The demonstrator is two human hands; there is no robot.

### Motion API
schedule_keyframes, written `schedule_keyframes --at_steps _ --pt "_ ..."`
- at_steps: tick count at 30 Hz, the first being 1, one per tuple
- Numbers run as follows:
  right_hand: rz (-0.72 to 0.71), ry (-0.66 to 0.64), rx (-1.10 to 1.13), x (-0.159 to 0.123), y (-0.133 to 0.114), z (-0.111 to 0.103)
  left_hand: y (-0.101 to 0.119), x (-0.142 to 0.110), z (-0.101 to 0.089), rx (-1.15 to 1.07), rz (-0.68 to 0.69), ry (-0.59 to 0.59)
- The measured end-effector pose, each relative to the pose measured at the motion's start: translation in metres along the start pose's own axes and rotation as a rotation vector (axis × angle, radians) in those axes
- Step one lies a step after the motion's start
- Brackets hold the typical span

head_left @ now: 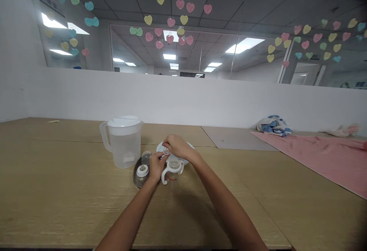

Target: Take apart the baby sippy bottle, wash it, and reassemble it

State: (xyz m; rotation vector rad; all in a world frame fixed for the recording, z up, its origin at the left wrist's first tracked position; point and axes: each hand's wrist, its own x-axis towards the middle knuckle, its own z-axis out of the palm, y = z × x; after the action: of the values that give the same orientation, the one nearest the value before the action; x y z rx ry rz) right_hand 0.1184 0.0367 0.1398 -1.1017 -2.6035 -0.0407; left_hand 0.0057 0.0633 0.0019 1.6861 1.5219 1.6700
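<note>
My left hand (157, 165) and my right hand (177, 146) meet above the table, fingers pinched on a small clear round bottle part (166, 151); its exact kind is too small to tell. Just right of my left hand stands a clear baby bottle (173, 174) with white side handles and an uncovered neck. Left of that hand, a dark oval tray (135, 179) bears a white collar with a nipple (142, 171) and a clear cap (146, 157). Behind my hands lies a white plate (187, 162), partly hidden by them.
A lidded translucent pitcher (126, 144) of water stands left of the tray. To the right, a pink cloth (323, 155) covers part of the table, with a blue-and-white cloth (274, 125) crumpled by the wall. A white wall (183, 100) with windows above closes off the back.
</note>
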Motion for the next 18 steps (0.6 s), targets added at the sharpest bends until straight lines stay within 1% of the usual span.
schedule_keyframes --at_steps 3,8,15,18 --pt "-0.018 0.049 0.019 -0.001 -0.001 -0.006 0.001 0.000 0.000 -0.007 0.024 0.003" --pt "-0.026 0.082 0.071 -0.004 -0.004 -0.015 0.001 0.000 0.001 -0.007 0.041 0.019" --pt "-0.032 0.171 0.147 -0.018 -0.009 -0.039 0.002 0.001 0.002 -0.005 0.049 0.022" --pt "-0.028 0.230 0.154 -0.024 -0.012 -0.045 0.003 0.000 0.001 -0.006 0.047 0.015"
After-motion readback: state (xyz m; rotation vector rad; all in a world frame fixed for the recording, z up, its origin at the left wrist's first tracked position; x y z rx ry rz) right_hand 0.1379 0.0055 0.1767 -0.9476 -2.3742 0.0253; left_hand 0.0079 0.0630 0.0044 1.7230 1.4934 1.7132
